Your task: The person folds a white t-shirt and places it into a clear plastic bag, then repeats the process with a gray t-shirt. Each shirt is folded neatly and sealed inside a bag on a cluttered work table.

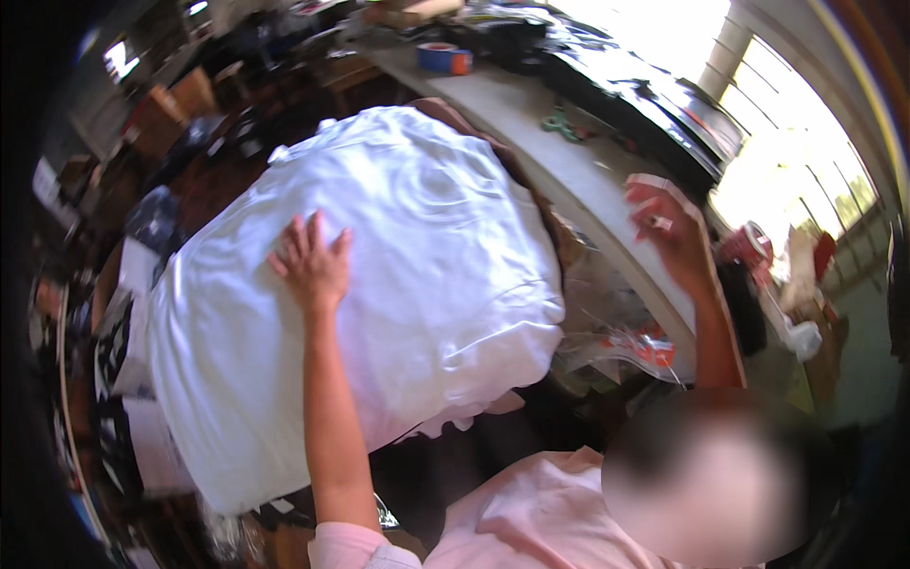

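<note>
A white garment (417, 228) of smooth cloth, with seams and folds showing, lies spread over a broad, raised support. My left hand (318, 261) rests on it with the fingers apart. To the right, my right hand (668, 228) is raised in the air beside the grey bench, off the cloth. Its fingers are curled in, and a small whitish bit shows among them, too small to name. The cloth bunches up along its near right edge, and a brown layer (445, 116) peeks out from under its far edge.
On the long grey bench (559, 156) lie green-handled scissors (561, 123) and a blue and orange tape roll (444, 59). Dark piled material (654, 123) lines its window side. Clear plastic bags (616, 332) sit beneath the bench edge. Clutter and white sheets (156, 436) flank the left.
</note>
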A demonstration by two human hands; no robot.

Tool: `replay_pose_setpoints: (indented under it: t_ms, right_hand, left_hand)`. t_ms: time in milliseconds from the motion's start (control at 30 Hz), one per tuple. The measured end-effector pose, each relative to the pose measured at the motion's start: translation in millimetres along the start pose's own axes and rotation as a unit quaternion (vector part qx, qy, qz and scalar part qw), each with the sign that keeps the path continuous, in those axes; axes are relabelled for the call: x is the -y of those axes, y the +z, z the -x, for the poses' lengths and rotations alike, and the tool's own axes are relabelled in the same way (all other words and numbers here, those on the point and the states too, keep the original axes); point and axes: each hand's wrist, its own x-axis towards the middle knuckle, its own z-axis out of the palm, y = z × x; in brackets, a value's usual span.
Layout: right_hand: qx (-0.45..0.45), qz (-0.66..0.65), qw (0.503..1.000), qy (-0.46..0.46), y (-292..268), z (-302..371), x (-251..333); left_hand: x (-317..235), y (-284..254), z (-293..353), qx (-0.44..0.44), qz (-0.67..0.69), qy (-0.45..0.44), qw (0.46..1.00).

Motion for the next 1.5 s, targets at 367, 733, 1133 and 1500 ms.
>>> replay_pose_setpoints:
  t_ms: [367, 733, 1133, 1500]
  right_hand:
    - [-0.279, 0.298, 0.901, 0.147, -240, -58, -114]
    - [0.213, 0.035, 0.974, -0.068, 127, -155, -72]
    - [0.018, 0.182, 0.983, -0.013, 289, -187, 7]
    - [0.436, -0.147, 0.822, -0.334, 69, 4, 182]
  left_hand:
    - [-8, -5, 1, -0.012, -0.005, 0.016, 1.0]
    - [-26, -21, 84, -0.013, -0.005, 0.08, 0.997]
    - [-31, -64, 123, -0.082, 0.242, 0.01, 0.967]
    - [116, 8, 170, -0.317, 0.459, -0.265, 0.787]
